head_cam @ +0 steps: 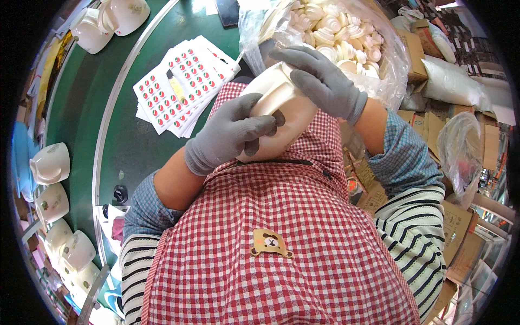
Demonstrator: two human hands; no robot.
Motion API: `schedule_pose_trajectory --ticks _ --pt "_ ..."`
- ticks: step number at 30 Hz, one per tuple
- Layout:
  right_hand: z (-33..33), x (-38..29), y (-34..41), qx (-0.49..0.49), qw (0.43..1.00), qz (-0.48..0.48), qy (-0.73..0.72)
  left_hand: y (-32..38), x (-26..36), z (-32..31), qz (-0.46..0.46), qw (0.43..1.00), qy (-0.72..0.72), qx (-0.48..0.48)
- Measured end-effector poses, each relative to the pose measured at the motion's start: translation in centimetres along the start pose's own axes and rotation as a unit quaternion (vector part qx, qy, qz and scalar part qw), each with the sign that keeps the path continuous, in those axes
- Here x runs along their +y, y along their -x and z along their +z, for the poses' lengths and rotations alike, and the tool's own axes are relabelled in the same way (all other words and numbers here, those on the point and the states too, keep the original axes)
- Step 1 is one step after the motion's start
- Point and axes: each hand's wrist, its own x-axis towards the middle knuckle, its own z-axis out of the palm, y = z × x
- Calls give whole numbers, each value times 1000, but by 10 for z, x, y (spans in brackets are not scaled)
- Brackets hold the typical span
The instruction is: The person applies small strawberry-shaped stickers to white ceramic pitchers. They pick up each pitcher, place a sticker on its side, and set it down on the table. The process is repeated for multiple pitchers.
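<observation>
I hold a white glazed pot (pixel 294 118), probably ceramic, tilted in front of my apron at waist height. It has a broad handle-like strap (pixel 273 97) across its near side. My left hand (pixel 231 134), in a grey knit glove, grips the pot by this strap, with fingers curled around it. My right hand (pixel 325 83), gloved the same way, lies over the pot's far right end, its thumb and fingers against the surface. The inside of the pot is hidden. Left of the pot, sheets of red-and-green round stickers (pixel 174 89) lie fanned on the green table.
A clear plastic bag (pixel 390 81) full of cream stepped lids (pixel 329 24) stands beyond my right hand. A yellow-bodied marker or knife (pixel 176 88) lies on the sheets. White pots (pixel 50 162) line the green conveyor (pixel 77 122) at left. Cardboard boxes (pixel 459 227) are stacked at right.
</observation>
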Motion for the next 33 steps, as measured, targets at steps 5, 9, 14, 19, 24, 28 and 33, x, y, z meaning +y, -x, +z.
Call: schedule_pose_trajectory --ticks 5,9,14,19,24,28,33 --pt "12 12 2 6 997 64 -40 -3 -16 34 117 980 -95 128" --pt "12 15 -1 32 971 114 -207 -3 0 28 39 995 -8 91" --pt "8 24 10 246 927 143 -244 6 1 3 52 993 45 93" --pt "25 18 25 245 917 139 -282 8 0 -2 49 994 48 85" --pt "12 4 14 165 957 121 -207 7 -2 10 46 993 12 104" --pt "14 -26 -2 30 985 164 43 6 -8 39 28 993 -29 107" --pt "13 -30 17 68 994 13 79 21 -13 46 40 999 19 23"
